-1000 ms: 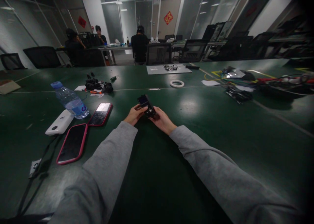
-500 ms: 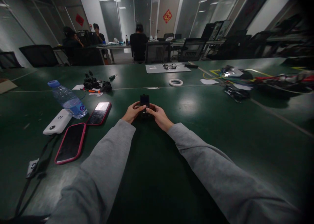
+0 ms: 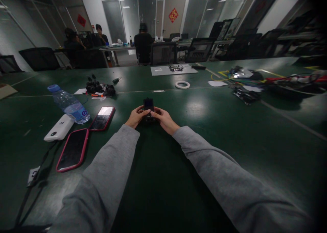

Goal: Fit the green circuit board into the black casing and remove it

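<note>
Both hands meet over the middle of the green table (image 3: 255, 130), each curled around a small black device (image 3: 148, 105) that stands upright between them, its dark screen facing the person. The left hand (image 3: 136, 116) grips the device from its left side with the thumb laid against the front, and the right hand (image 3: 163, 119) closes on it from the right with thumb and fingers pressed to the lower front; neither hand is spread wide. Grey sleeves (image 3: 109, 171) run from the near edge up to the wrists, and the tabletop between and beneath them is bare. To the left lie a red-cased phone (image 3: 103, 118) with its screen lit, close to the left hand, and nearer, a second phone in a pink case (image 3: 73, 150) with a dark screen. A white power bank (image 3: 59, 127) and a tipped water bottle (image 3: 68, 105) sit further left, the bottle touching the power bank. A black cable (image 3: 33, 188) trails toward the near left edge. Beyond the hands a wide strip of table lies open up to a roll of white tape (image 3: 182, 84) and a cluster of black parts (image 3: 100, 88). To the right, the surface is open as far as a tangle of wires and papers (image 3: 245, 90) at the far right. People sit at a desk (image 3: 114, 49) well beyond the far edge.
</note>
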A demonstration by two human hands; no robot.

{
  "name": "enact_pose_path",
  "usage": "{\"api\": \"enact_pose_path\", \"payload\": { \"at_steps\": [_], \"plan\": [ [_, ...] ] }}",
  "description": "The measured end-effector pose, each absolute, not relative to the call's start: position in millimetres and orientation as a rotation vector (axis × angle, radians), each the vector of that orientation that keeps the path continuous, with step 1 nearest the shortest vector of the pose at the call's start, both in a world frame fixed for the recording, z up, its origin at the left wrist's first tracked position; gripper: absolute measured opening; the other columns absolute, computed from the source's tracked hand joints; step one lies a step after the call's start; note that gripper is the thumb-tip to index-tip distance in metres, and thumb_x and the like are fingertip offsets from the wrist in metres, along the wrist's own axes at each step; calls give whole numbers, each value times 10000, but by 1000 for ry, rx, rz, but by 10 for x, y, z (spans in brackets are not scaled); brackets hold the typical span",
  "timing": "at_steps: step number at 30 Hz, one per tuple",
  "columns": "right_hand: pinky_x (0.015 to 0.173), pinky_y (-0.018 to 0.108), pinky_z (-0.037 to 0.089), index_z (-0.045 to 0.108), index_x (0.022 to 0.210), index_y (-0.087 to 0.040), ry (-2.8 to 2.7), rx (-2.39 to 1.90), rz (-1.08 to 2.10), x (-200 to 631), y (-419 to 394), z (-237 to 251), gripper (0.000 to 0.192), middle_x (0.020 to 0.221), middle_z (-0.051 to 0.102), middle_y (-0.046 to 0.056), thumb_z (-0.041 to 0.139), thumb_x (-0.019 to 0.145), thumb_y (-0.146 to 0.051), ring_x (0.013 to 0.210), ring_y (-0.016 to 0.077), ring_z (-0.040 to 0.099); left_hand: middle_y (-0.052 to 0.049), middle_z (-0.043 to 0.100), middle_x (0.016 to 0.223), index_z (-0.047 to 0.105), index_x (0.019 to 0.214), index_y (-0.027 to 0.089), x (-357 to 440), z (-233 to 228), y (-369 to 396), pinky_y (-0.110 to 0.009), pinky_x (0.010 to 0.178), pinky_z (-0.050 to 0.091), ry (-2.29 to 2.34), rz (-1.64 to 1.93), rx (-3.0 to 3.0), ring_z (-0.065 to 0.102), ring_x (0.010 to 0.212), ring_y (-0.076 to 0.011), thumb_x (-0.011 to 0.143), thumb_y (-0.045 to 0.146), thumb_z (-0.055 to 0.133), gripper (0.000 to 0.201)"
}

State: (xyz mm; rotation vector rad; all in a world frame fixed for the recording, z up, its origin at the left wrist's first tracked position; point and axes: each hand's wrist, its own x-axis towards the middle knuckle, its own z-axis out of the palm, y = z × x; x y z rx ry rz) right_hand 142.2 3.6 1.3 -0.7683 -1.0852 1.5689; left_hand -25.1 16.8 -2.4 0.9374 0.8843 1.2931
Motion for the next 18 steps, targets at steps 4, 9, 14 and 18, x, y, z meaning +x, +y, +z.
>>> {"api": "enact_pose_path", "payload": {
  "at_steps": [4, 9, 14, 18],
  "plan": [
    [1002, 306, 436, 635, 1111, -164, -1072, -746, 1587, 1419, 11, 39, 571, 1112, 639, 53, 854, 611, -328, 1037, 148, 582, -79, 708, 966, 617, 1150, 119, -249, -23, 167, -314, 849, 498, 878, 1288, 941, 676, 842, -165, 589, 251, 873, 630],
    [1001, 301, 443, 638, 1092, -160, -1045, -732, 1620, 1420, -5, 70, 563, 1096, 645, 48, 862, 601, -322, 1014, 140, 591, -67, 705, 925, 611, 1154, 119, -237, -21, 161, -301, 833, 499, 876, 1291, 936, 675, 815, -154, 614, 284, 866, 620],
    [979, 291, 458, 639, 1094, -161, -1045, -725, 1619, 1430, 13, 48, 556, 1134, 640, 54, 856, 613, -335, 1018, 139, 595, -72, 708, 904, 618, 1125, 110, -235, -17, 172, -286, 793, 510, 843, 1311, 889, 675, 802, -153, 631, 331, 859, 592],
    [965, 282, 466, 640, 1100, -173, -1025, -732, 1636, 1431, 24, 32, 547, 1135, 640, 47, 853, 622, -332, 1010, 134, 599, -79, 710, 946, 631, 1103, 118, -249, -20, 177, -279, 783, 516, 824, 1306, 886, 678, 822, -155, 651, 333, 849, 546]
  ]
}}
